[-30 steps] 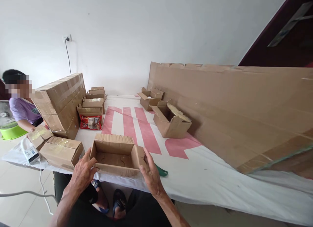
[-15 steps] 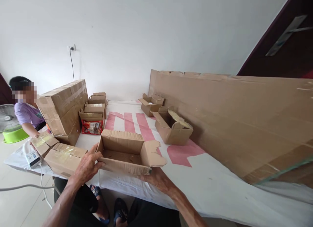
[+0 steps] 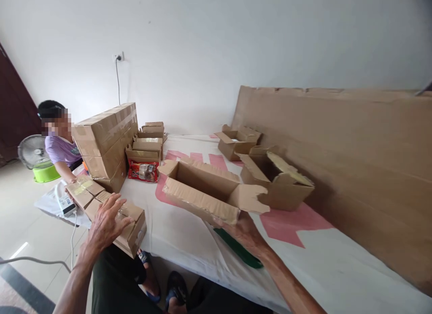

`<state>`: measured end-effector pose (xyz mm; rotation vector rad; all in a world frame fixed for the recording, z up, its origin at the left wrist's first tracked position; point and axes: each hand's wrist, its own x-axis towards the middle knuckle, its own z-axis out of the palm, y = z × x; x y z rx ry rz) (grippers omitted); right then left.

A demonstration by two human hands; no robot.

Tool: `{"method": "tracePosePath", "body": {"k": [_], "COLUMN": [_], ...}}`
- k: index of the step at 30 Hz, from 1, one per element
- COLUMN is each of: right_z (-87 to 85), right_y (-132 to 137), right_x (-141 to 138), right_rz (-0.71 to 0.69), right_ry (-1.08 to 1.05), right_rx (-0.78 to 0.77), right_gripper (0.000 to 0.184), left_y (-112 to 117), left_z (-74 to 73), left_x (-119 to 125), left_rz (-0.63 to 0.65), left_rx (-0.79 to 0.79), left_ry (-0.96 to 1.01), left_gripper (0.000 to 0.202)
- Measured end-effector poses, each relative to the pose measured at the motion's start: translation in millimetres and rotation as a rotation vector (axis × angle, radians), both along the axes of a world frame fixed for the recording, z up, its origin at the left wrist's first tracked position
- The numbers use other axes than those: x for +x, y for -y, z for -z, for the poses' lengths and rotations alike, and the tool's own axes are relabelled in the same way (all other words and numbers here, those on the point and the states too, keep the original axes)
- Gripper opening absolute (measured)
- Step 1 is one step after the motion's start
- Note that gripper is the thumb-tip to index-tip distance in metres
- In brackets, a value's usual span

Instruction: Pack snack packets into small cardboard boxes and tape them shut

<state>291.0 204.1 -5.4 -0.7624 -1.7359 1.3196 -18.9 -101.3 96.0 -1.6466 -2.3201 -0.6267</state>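
An open cardboard box [image 3: 199, 201] with raised flaps is tilted over the near part of the table. My right hand [image 3: 245, 230] grips it by the lower near right corner, the fingertips hidden beneath. Below that wrist lies a long dark green object [image 3: 236, 246], partly covered; I cannot tell its kind. My left hand [image 3: 110, 219] is open, fingers spread, over a closed taped cardboard box [image 3: 135, 235] at the table's near edge. Whether it touches that box I cannot tell. A second closed box [image 3: 84, 191] adjoins it on the left, near a co-worker's hand.
Closed boxes [image 3: 104, 147] are stacked at left, beside open boxes and a red food packet [image 3: 143, 171]. Two open boxes [image 3: 273, 179] stand at right before a leaning cardboard sheet [image 3: 337, 161]. A white device [image 3: 65, 203] with a cable and a co-worker [image 3: 62, 149] are far left.
My left hand has let go of the open box and moved left over the closed box. My right hand has shifted the open box rightward and tilted it. The green object now shows.
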Motion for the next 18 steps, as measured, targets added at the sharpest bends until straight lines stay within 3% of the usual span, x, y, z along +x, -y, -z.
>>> {"method": "tracePosePath", "body": {"k": [4,10,15,18], "right_z": [9.2,13.6,11.5,9.7], "right_y": [-10.1,-11.6,-7.4,-0.8], "right_x": [0.6,-18.8,-72.3,-115.2], "right_rz": [0.014,-0.101,-0.253,-0.202], "right_ry": [0.013,0.087,0.118,0.105], "right_rx": [-0.017,-0.060,-0.007,0.054], "right_gripper": [0.055,0.046,0.054,0.051], "left_y": [26.8,26.9,20.7,17.9], "left_z": [10.2,43.0,54.7,56.0], "left_x": [-18.6,-16.9,5.2,20.1], "left_rz": [-0.114,-0.034,0.003,0.032], "left_rx": [-0.041,-0.021,0.015,0.000], "left_ry": [-0.037,-0.084,-0.112,-0.132], "left_gripper": [0.053,0.053,0.054,0.056]}}
